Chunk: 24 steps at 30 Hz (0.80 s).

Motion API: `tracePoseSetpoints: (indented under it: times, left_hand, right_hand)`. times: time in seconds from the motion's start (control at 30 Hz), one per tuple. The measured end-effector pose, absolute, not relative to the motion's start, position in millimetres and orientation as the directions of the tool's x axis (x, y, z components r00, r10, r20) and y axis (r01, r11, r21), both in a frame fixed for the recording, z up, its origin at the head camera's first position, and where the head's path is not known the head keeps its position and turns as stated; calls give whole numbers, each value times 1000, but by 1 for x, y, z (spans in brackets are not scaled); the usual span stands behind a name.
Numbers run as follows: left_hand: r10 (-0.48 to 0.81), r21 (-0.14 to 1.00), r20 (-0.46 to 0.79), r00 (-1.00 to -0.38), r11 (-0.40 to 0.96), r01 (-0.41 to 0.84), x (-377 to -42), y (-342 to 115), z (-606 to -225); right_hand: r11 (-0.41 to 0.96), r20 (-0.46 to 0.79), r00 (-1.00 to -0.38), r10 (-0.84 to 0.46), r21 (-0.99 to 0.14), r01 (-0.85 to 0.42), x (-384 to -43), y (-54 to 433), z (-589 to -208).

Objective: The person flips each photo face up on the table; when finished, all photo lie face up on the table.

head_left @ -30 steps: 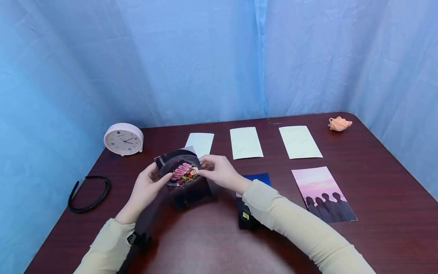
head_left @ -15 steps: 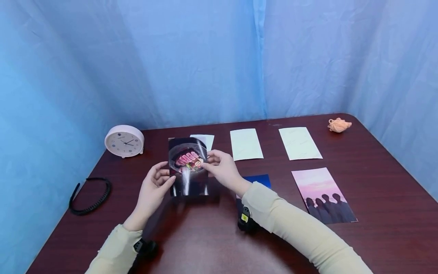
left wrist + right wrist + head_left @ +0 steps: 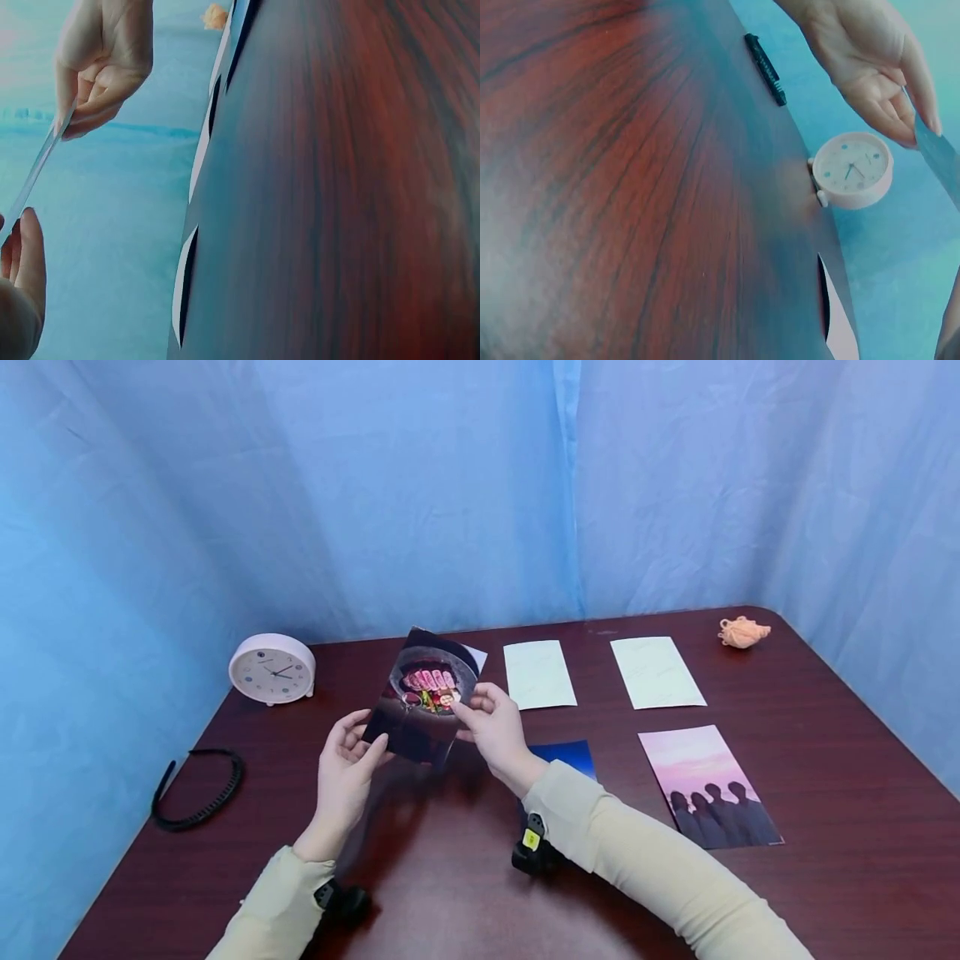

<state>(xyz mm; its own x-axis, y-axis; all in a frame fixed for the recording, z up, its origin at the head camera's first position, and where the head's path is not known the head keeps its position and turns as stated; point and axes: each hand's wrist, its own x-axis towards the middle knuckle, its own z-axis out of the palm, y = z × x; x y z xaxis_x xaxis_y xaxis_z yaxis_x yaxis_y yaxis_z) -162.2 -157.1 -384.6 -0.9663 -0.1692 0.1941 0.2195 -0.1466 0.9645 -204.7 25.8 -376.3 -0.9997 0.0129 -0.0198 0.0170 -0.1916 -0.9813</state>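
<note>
Food photo (image 3: 426, 693): turned clockwise from upright, so now slanted above the bench (image 3: 450, 897)
Left hand (image 3: 345, 772): pinching its lower-left corner
Right hand (image 3: 501, 733): pinching its right edge

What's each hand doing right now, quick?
Left hand: holding the food photo, pinched near its lower left corner.
Right hand: holding the same photo, pinched at its right edge.
</note>
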Motion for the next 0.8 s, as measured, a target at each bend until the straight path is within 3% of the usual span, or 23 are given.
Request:
tracePoseSetpoints:
  times: [0.37, 0.8]
  left_hand:
    - [-226, 946, 212, -951, -198, 258, -163, -148, -386]
    - [-265, 956, 255, -930, -78, 284, -164, -175, -390]
  right_hand:
    - [-240, 31, -999, -7, -970, -28, -200, 25, -375]
    - [-100, 12, -985, -173, -995, 6, -219, 65, -371]
